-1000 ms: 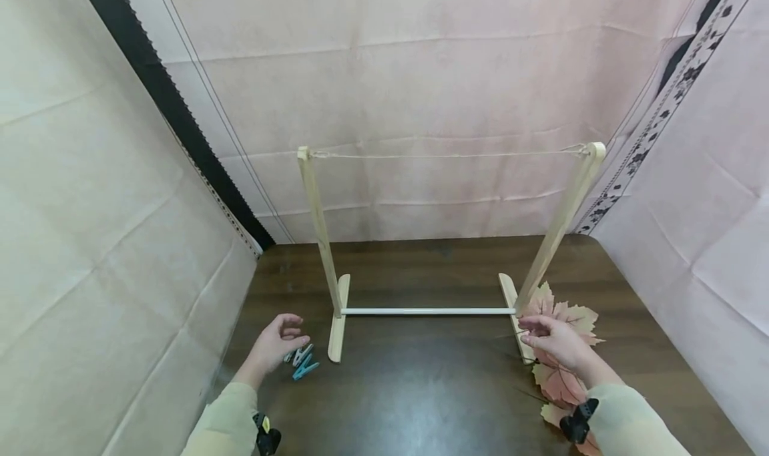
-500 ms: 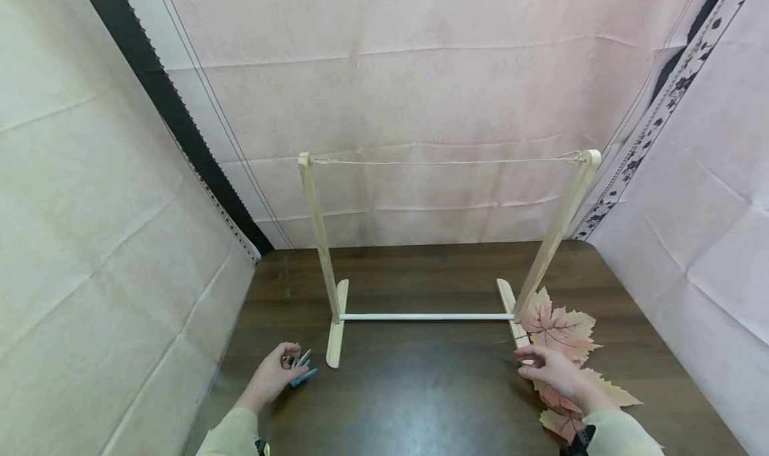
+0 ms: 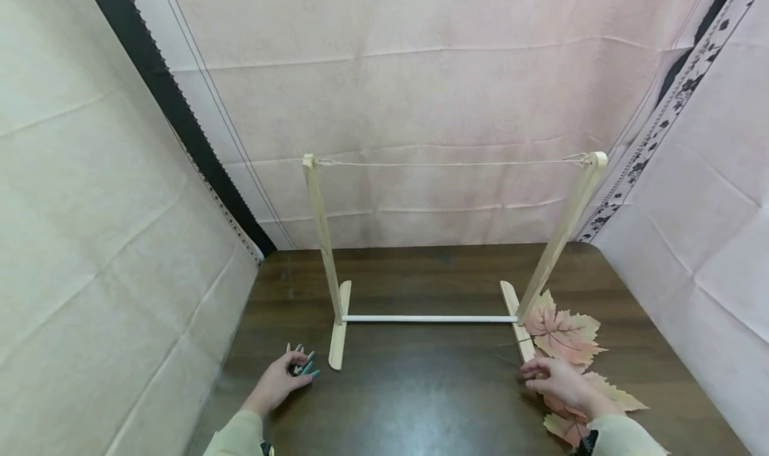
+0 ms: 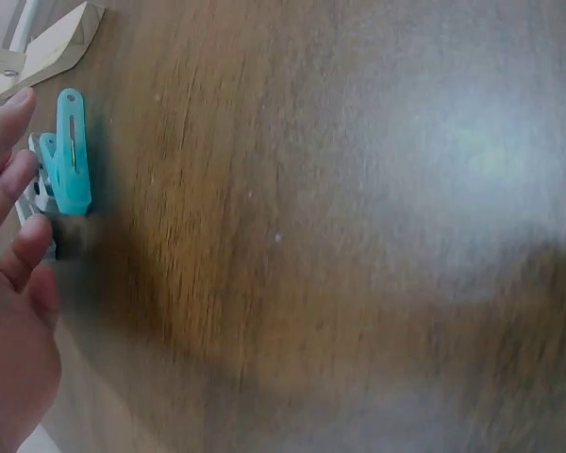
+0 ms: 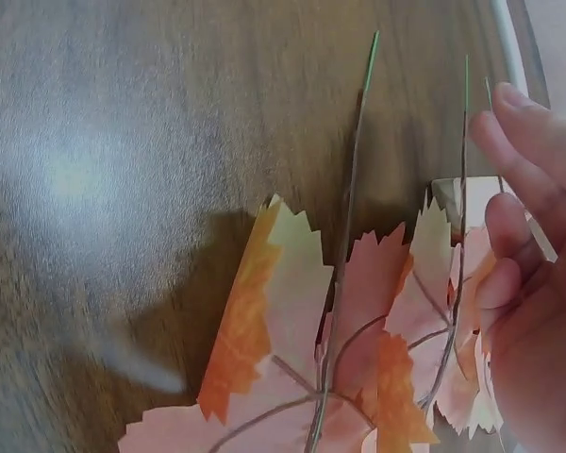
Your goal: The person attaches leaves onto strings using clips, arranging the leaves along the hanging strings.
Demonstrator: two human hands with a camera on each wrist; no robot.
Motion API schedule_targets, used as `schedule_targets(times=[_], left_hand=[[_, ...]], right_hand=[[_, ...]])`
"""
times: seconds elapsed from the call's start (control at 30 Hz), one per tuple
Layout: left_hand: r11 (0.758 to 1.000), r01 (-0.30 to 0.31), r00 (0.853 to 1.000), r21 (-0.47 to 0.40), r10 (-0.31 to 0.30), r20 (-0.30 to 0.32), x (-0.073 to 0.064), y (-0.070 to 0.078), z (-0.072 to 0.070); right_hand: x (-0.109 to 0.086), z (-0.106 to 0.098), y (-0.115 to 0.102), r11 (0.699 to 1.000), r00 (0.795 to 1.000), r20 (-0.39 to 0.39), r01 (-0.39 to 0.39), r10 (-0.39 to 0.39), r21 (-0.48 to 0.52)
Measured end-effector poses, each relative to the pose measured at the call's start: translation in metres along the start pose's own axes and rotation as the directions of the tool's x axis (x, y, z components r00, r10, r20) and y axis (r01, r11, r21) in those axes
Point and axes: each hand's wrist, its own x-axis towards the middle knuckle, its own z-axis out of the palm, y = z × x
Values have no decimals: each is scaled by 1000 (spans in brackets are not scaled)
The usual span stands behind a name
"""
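Far left, a pale curtain point(image 3: 108, 229) hangs beside the table point(image 3: 420, 389). The left hand point(image 3: 278, 379) lies low on the wood at the front left, fingers loosely curved over a small heap of pegs point(image 3: 303, 364). In the wrist view those fingers are fairly straight, their tips at the pegs, the blue one lying free just beside them, so this hand touches but does not clamp. The pegs sit right next to the left foot of the rack point(image 3: 336, 329).

The rack stands mid-table: two wooden posts, a white rod point(image 3: 429, 318) low between the feet, a string point(image 3: 450, 163) taut across the tops.

Over to the right foot, and here's the right hand point(image 3: 559, 381), resting on a pile of leaves point(image 3: 565, 326) that spreads from the foot toward the near right edge. Fingers are bent loosely above the thin stems point(image 5: 344, 236); whether they pinch one, I cannot tell.
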Motion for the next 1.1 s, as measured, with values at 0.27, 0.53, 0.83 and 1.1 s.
schedule_targets(times=[0.27,0.53,0.83,1.1], left_hand=[[997,-31,999,72,32,-8,2,5,4],[996,-21,995,92,29,-91,-8,5,7],[988,25,995,150,-11,-95,-10,1,10],[984,-16,998,178,27,-60,-10,3,13]], right_hand=[[-2,5,7,999,997,64,-34,33,19],[0,4,9,999,997,57,-44,45,-19],[-6,2,10,999,997,57,-49,50,-16],[-11,0,12,994,994,110,-18,7,104]])
